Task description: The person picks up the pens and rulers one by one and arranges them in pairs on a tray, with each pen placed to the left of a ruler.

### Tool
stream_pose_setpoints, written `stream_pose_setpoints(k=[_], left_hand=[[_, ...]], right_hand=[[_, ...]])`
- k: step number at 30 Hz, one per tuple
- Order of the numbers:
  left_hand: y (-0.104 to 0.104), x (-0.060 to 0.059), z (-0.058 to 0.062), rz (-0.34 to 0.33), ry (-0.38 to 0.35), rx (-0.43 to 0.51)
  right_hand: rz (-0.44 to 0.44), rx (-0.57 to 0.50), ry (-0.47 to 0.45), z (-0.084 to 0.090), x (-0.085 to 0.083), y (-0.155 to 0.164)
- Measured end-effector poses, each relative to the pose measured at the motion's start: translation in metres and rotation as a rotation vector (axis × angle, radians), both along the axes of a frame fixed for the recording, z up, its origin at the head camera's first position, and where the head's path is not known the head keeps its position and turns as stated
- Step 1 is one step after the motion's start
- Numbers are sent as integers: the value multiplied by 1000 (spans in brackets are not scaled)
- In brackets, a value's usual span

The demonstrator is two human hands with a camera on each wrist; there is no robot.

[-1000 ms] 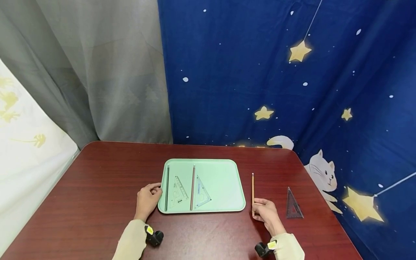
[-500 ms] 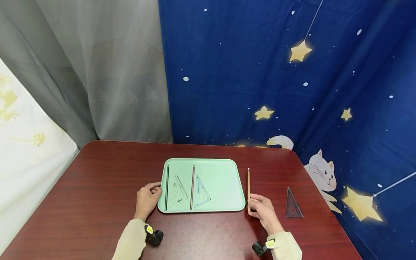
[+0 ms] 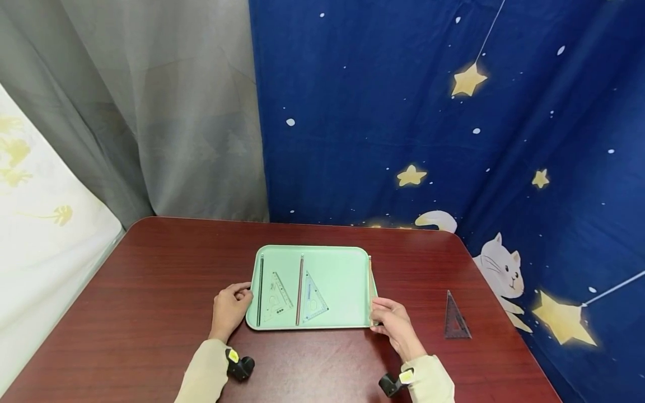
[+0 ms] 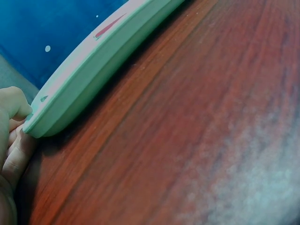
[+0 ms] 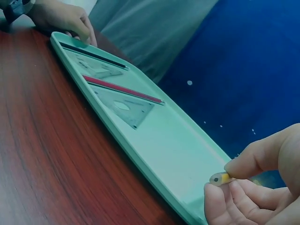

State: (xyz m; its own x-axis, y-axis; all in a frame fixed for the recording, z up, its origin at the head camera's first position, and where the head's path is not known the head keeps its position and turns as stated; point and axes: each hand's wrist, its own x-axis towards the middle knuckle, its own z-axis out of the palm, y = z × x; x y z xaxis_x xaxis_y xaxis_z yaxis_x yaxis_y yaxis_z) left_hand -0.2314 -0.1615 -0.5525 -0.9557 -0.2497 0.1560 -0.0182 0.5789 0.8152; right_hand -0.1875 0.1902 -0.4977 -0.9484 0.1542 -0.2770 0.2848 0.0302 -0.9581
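A pale green tray (image 3: 347,285) lies on the table. My left hand (image 3: 229,313) pinches its left rim, thumb above and fingers below in the left wrist view, where the tray's side wall (image 4: 89,93) shows. Between thumb and fingers, my right hand (image 3: 395,324) holds a yellow pencil (image 3: 370,280) by its near end, over the tray's right rim. The pencil's sharpless tip end (image 5: 217,179) faces the right wrist camera. Inside the tray lie a black pencil (image 3: 260,291), a clear set square (image 3: 279,296), a red pencil (image 3: 299,291) and another clear set square (image 3: 314,301).
A dark, see-through set square (image 3: 455,322) lies on the reddish-brown table (image 3: 166,268), right of my right hand. Behind the table hang a grey curtain (image 3: 201,140) and a blue one with stars (image 3: 353,123).
My right hand has carried the yellow pencil leftward, from beside the tray to over its right rim. The left hand stays at the left rim.
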Motion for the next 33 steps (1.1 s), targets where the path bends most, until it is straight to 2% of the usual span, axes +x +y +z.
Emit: stream_pose_setpoints(k=[16,33], left_hand=[[2,-3,2,-2,9,11],[0,-1,0,3,18,15]], right_hand=[[95,20,2,-1,-9,-28],[114,47,10,-8,-14,-48]])
